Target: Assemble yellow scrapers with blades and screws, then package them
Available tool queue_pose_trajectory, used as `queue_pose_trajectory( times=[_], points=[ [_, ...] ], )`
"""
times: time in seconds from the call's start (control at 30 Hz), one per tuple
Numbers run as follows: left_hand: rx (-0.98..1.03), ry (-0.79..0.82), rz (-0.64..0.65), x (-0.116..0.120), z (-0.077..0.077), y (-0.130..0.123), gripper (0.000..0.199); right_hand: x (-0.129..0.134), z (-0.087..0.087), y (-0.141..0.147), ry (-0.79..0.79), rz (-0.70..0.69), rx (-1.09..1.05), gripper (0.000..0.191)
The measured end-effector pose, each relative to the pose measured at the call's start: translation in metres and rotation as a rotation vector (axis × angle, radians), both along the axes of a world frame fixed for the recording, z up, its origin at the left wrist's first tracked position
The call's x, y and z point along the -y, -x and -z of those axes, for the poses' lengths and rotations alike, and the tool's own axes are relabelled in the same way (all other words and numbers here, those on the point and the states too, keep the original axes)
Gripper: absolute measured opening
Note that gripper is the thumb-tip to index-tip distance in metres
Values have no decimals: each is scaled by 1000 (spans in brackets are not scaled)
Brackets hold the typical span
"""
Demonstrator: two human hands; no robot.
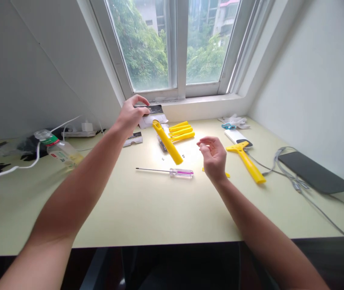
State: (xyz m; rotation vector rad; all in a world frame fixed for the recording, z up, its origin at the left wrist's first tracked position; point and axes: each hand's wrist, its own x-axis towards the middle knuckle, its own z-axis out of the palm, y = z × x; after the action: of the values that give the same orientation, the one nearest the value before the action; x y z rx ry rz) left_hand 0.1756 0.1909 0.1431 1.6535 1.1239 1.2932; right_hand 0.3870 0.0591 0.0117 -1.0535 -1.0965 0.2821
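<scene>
My left hand (134,113) reaches to the back of the table, its thumb and fingers closed at the edge of a black-and-white box (156,110). My right hand (213,158) hovers with curled fingers; whether something tiny sits in the pinch is hidden. Beneath it, a yellow piece (227,175) is partly covered. Between the hands, a yellow handle (168,141) lies slanted beside several more yellow handles (181,131). Tiny metal parts (183,156) lie nearby. In front, a screwdriver (181,173) with a clear and purple grip points left. A yellow T-shaped scraper (248,163) rests at right.
A second small box (134,139) lies near my left forearm. Farther left is a tilted clear bottle (60,149) with white cables. On the right are a white device (236,137), grey cables (280,161) and a dark flat pad (315,172). A window stands behind the table.
</scene>
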Motion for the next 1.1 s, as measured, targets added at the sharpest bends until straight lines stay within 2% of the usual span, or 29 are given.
queue_pose_trajectory(
  times=[0.07, 0.13, 0.27, 0.4, 0.5, 0.6, 0.83, 0.97, 1.1],
  points=[
    [149, 141, -87, -21, 12, -14, 24, -1, 2, -1, 1, 0, 29, 7],
    [216, 195, -127, -37, 28, -30, 18, -2, 5, 0, 10, -18, 75, 8],
    [318, 289, -154, -55, 70, -62, 13, -1, 11, 6, 46, -85, 236, 10],
    [292, 344, -121, -60, 115, -77, 11, 1, 17, 13, 72, -161, 389, 12],
    [196, 366, -116, -64, 135, -71, 17, 2, 19, 17, 109, -198, 420, 13],
    [122, 372, -100, -71, 138, -58, 22, 2, 20, 19, 135, -214, 436, 13],
    [-40, 447, 26, -75, 130, -34, 24, -1, 26, 21, 165, -240, 465, 14],
    [-136, 447, 8, -76, 137, -24, 24, -2, 29, 22, 186, -256, 490, 14],
    [-162, 429, 15, -71, 145, -24, 27, -2, 31, 22, 213, -287, 501, 15]
  ],
)
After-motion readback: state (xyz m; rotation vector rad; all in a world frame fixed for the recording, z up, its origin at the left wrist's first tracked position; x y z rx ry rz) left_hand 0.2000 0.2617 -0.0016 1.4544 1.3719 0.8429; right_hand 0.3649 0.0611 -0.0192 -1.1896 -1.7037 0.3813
